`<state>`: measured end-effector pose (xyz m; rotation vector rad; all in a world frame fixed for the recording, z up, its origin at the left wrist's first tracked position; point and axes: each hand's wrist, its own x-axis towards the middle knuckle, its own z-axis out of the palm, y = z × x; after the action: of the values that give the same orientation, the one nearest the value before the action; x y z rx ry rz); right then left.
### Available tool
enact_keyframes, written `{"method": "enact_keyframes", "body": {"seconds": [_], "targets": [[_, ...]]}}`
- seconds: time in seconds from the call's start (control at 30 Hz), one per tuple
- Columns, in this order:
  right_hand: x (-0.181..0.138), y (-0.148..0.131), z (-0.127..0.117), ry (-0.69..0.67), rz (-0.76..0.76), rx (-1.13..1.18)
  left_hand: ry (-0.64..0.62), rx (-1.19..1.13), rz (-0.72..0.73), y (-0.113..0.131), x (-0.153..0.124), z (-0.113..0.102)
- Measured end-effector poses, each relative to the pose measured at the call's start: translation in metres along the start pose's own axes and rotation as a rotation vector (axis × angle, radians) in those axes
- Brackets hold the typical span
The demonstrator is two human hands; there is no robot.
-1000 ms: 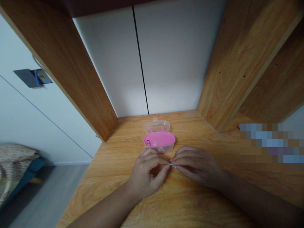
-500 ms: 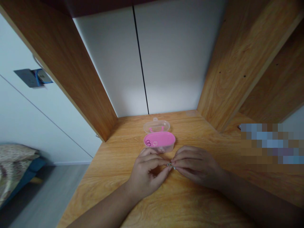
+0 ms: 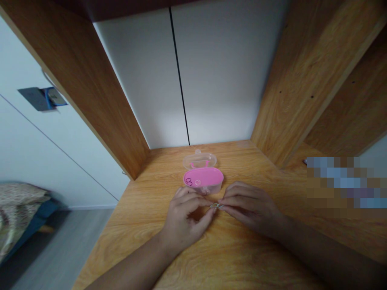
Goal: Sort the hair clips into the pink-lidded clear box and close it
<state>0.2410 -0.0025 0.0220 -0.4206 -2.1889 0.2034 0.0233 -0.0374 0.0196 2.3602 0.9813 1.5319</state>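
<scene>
Between my fingertips is a thin, pale elastic band, its loops crossing in the middle. My left hand pinches its left end between thumb and forefinger. At the other end, the fingers and thumb of my right hand are closed on it. Just beyond both hands stands a clear plastic box with a pink tray in its top. On that tray lie a dark looped band and a pale looped band. The box's clear lid is swung open behind it.
The wooden desktop is walled in by a left wooden panel, a right wooden panel and a white back board. A blurred-out patch covers something at the right. Patterned fabric shows at lower left.
The band, a narrow loop before, now shows crossed, wider loops. My right hand has shifted slightly up and away. The box and the bands on its tray stay put.
</scene>
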Motion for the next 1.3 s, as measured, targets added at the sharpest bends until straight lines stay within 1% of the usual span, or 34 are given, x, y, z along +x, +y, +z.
{"method": "enact_keyframes", "body": {"seconds": [0.23, 0.77, 0.97, 1.07, 1.3], "targets": [[-0.0021, 0.0026, 0.0004, 0.001, -0.012, 0.051, -0.031, -0.017, 0.016, -0.001, -0.0005, 0.0008], [-0.0021, 0.0048, -0.0001, -0.032, -0.033, 0.025, -0.12, -0.062, 0.081, -0.0097, -0.0043, 0.0016], [-0.0026, 0.0052, 0.0019, -0.033, -0.022, 0.032, -0.152, -0.044, 0.058, -0.0087, -0.0045, 0.0019], [-0.0025, 0.0047, 0.0025, -0.033, -0.028, 0.041, -0.139, -0.03, 0.051, -0.0057, -0.0038, 0.0012], [-0.0025, 0.0033, 0.0008, -0.035, -0.032, 0.011, -0.053, -0.054, 0.012, -0.0006, -0.0001, 0.0004]]}}
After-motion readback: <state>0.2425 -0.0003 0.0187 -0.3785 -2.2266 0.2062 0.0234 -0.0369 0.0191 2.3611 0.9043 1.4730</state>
